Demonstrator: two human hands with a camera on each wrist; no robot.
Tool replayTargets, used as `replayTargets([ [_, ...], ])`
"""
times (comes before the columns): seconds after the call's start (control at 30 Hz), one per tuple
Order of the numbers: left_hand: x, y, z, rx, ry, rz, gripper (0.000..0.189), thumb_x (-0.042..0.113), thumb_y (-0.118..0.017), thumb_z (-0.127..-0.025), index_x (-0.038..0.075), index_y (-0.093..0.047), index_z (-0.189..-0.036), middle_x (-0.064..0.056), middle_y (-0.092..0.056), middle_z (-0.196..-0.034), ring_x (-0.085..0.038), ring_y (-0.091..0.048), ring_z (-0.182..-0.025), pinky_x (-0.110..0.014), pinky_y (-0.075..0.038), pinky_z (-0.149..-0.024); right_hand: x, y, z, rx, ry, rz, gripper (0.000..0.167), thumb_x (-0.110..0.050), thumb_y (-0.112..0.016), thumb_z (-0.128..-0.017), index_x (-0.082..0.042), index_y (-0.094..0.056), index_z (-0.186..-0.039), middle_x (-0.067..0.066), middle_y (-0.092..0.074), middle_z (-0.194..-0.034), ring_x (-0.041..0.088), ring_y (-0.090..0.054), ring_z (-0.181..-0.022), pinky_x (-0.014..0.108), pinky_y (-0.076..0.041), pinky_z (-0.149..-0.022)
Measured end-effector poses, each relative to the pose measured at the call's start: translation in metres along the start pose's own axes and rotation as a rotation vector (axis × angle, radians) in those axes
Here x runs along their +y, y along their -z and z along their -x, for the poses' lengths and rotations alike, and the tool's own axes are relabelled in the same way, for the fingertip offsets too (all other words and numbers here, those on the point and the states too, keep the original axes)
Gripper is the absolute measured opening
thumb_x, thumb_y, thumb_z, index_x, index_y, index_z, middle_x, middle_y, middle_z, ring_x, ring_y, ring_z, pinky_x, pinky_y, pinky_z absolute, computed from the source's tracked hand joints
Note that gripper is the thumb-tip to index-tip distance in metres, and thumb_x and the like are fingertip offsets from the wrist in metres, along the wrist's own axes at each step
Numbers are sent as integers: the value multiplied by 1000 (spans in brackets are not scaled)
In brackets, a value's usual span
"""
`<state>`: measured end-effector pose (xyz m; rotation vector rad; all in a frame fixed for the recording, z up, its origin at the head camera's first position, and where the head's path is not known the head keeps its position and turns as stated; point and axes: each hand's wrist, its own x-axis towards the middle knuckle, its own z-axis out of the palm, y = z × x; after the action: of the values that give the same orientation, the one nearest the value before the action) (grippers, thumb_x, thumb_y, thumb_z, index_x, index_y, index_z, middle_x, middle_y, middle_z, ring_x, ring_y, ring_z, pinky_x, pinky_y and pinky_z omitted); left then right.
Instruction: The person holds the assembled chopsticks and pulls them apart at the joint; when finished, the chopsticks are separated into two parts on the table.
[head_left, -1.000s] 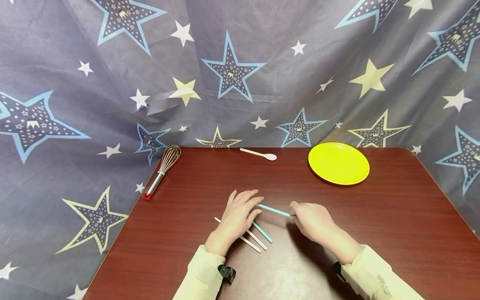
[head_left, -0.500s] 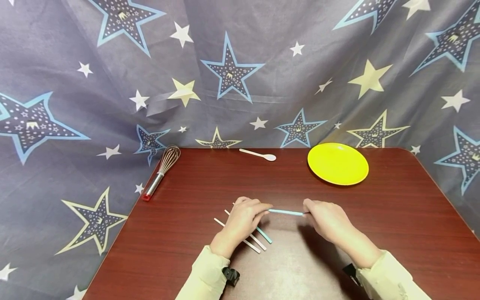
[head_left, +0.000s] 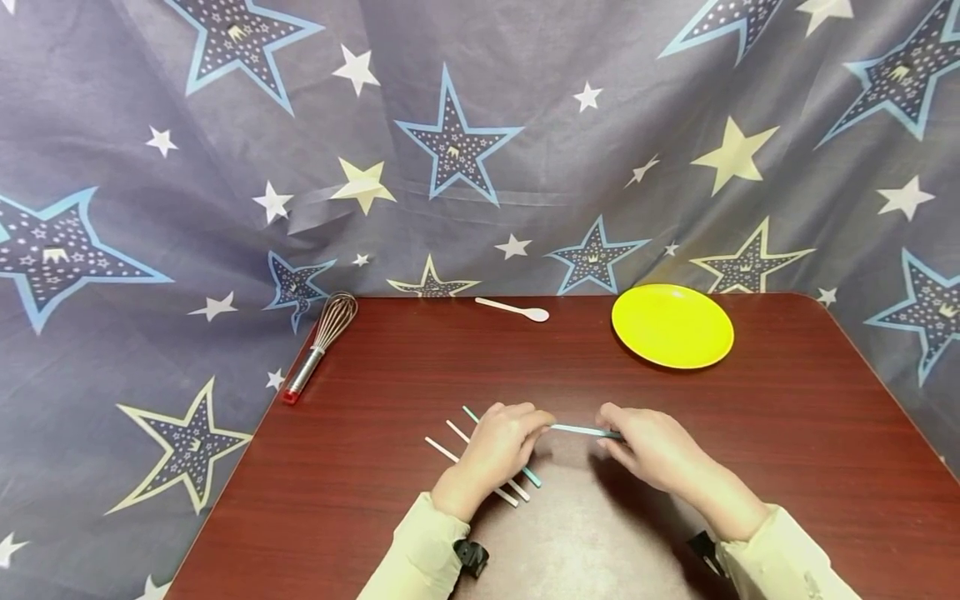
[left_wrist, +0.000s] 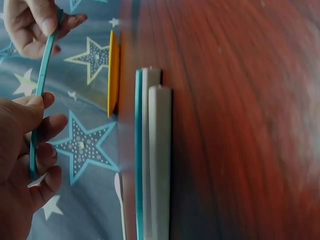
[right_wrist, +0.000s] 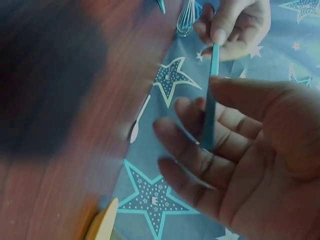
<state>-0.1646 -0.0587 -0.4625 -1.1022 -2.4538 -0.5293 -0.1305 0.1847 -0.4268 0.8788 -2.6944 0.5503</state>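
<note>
A teal chopstick is held up between both hands, over the table. My left hand pinches one end between thumb and fingers. My right hand holds the other end with its thumb against the stick and the fingers loosely bent behind it, as the right wrist view shows. Below the left hand, a second teal chopstick and two whitish chopsticks lie side by side on the tabletop. The left hand covers their middles in the head view.
A whisk with a red-tipped handle lies along the left edge of the dark red table. At the back are a white spoon and a yellow plate. A star-patterned curtain hangs behind.
The left hand has shifted right and nearer, its fingers closing around its end of the chopstick. The right hand moved right, and its thumb has since spread down from the fingers.
</note>
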Motion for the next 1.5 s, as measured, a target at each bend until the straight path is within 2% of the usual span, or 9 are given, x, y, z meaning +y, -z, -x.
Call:
replayTargets([
  [0.17,9,-2,-3,-55,8,-8,9,20,-64,-94,19,-70,-101,10,-65,-85,-8,-63,-77,-26,-42,-64,-5,-7,-2,-23,17,-39,23,-13,-75,-84,-17,-52,-80,-14,-41,-68,5,-38,-58,23,-37,-54],
  [0.3,14,-4,-5,-91,11,-10,11,21,-60,-97,20,-69,-103,10,-66,-87,-9,-63,-77,-29,-47,-66,-7,-10,-2,-16,-3,-22,27,-12,-72,-86,-18,-48,-75,-13,-38,-67,5,-35,-57,23,-35,-52],
  [0.5,18,-5,-7,-109,-3,-17,10,24,-61,-96,21,-69,-102,10,-66,-83,-10,-63,-71,-31,-51,-62,-8,-11,-1,-33,-28,6,26,-15,-72,-87,-20,-50,-74,-13,-39,-66,5,-36,-56,24,-35,-50],
  [0.73,22,-5,-9,-149,-22,4,13,29,-58,-98,23,-70,-101,12,-68,-85,-6,-65,-75,-30,-52,-62,-9,-10,0,-101,4,-6,19,-17,-68,-90,-19,-54,-77,-14,-46,-68,5,-44,-59,27,-41,-53],
  [0.87,25,-4,-11,-161,-19,24,13,30,-57,-98,22,-68,-95,11,-65,-81,-9,-65,-73,-30,-51,-61,-10,-10,0,-114,18,-21,24,-17,-68,-90,-20,-50,-75,-14,-42,-64,6,-42,-56,27,-39,-52],
  [1.07,28,-5,-14,-190,0,50,17,32,-54,-99,23,-65,-90,12,-63,-79,-10,-63,-71,-31,-49,-58,-8,-11,1,-106,27,-29,29,-18,-67,-91,-22,-45,-72,-14,-35,-60,6,-38,-53,26,-35,-49],
  [1.5,25,-4,-15,-198,14,121,14,29,-56,-99,25,-69,-97,15,-68,-88,-5,-63,-75,-30,-51,-63,-4,-8,1,-56,70,-81,33,-18,-68,-91,-22,-44,-68,-15,-32,-59,3,-34,-53,23,-33,-49],
])
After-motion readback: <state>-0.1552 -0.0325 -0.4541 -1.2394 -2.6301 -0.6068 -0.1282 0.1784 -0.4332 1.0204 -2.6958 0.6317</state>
